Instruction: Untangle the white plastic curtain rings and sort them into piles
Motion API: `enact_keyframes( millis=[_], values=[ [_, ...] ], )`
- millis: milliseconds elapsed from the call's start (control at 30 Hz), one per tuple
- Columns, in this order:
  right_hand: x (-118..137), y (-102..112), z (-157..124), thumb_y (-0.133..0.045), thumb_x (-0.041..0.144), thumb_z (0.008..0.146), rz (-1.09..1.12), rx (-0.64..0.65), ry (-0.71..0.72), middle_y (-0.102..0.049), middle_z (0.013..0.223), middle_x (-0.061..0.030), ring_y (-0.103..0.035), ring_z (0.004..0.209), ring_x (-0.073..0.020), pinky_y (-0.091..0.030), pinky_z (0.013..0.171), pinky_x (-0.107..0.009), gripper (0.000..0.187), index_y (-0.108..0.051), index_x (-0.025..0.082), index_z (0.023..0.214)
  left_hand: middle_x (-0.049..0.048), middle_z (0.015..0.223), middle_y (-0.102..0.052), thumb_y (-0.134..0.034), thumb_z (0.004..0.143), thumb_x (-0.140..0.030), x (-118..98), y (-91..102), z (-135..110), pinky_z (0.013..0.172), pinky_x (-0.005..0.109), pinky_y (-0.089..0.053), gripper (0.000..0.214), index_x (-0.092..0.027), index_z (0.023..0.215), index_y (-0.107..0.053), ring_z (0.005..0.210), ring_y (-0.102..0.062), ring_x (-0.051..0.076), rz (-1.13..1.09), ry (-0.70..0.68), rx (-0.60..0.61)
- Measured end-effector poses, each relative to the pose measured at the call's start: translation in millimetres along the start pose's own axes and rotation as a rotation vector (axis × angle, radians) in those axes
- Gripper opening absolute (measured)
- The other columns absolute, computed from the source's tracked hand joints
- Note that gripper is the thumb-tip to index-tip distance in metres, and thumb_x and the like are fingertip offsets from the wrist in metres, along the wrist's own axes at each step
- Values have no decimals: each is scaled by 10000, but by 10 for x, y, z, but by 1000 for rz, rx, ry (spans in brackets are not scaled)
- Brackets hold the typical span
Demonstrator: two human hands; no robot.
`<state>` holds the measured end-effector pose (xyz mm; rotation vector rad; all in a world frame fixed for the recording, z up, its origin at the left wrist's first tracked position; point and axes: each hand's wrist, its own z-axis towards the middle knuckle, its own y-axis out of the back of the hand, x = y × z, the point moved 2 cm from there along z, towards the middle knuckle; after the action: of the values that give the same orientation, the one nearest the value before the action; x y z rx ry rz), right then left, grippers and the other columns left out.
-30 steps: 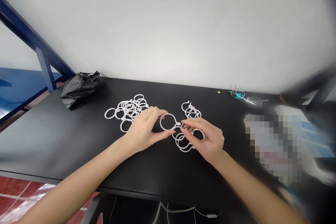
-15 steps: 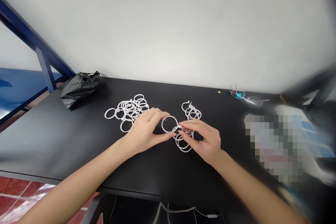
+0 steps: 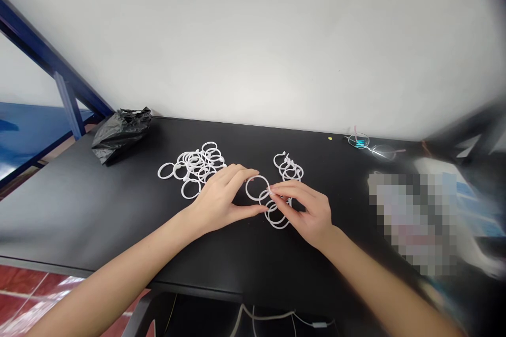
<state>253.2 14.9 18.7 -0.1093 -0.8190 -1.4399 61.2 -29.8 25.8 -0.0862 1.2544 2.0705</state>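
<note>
A white plastic ring [image 3: 246, 188] is pinched at its right side by my right hand [image 3: 306, 209], thumb and fingertips closed on it. My left hand [image 3: 221, 197] is open around the ring's left side. Its index fingertip is close to the ring's top edge, and the thumb is stretched out below, apart from the ring. Under and behind my right hand lies a group of white rings [image 3: 279, 227], partly covered by the fingers. At the left a heap of white rings [image 3: 193, 160] lies on the table, its near part hidden by my left hand.
A crumpled black plastic bag [image 3: 122, 134] sits at the black table's [image 3: 118, 205] back left. Eyeglasses [image 3: 371, 146] lie near the wall at the back right, beside a tiny yellow piece [image 3: 330, 138]. A blurred, pixelated package [image 3: 415, 221] is on the right. Cables [image 3: 272, 318] hang below the front edge.
My left thumb has moved down and away from the ring's lower edge. The pinched ring has shifted slightly right, and my right fingertips now cover its joint.
</note>
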Motion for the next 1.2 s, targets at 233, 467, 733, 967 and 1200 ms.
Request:
enact_keyframes(
  millis=[233,467,733,967,1200],
  values=[
    [-11,-6,-11,-620,86,872,-5,11,5,-749,869,-54,-717,749,-165,-628,638,-281,164,-691,214,945,101,1079,-655,-641,907,-330,-15,-22,-16,821,359,-548,429,-199,1280,-475,956,-641,214,-15,-77,-27],
    [0,20,17,-644,82,845,-24,-45,-12,-751,866,-58,-687,665,-152,-589,541,-267,169,-700,209,941,121,1105,-641,-620,902,-219,73,75,24,850,370,-527,395,-161,1277,-511,977,-617,223,85,-101,-50],
    [-26,40,10,-637,43,832,-16,-77,-11,-753,874,-64,-669,639,-146,-586,547,-285,203,-707,201,938,97,1161,-604,-659,857,-410,514,552,47,921,429,-497,351,-193,1130,-614,1047,-575,266,223,122,233],
    [-82,82,10,-637,47,827,-50,-129,-9,-758,868,-56,-710,705,-176,-610,595,-311,210,-712,216,928,137,1304,-541,-662,801,-580,735,656,-88,977,526,-438,470,-206,1085,-663,1189,-512,350,341,248,351],
    [-85,89,14,-620,46,836,-69,-134,-16,-750,863,-45,-704,714,-175,-596,604,-317,222,-709,228,925,128,1291,-577,-615,845,-584,659,657,-27,987,498,-449,511,-180,1157,-632,1168,-547,322,290,245,243]
  ],
)
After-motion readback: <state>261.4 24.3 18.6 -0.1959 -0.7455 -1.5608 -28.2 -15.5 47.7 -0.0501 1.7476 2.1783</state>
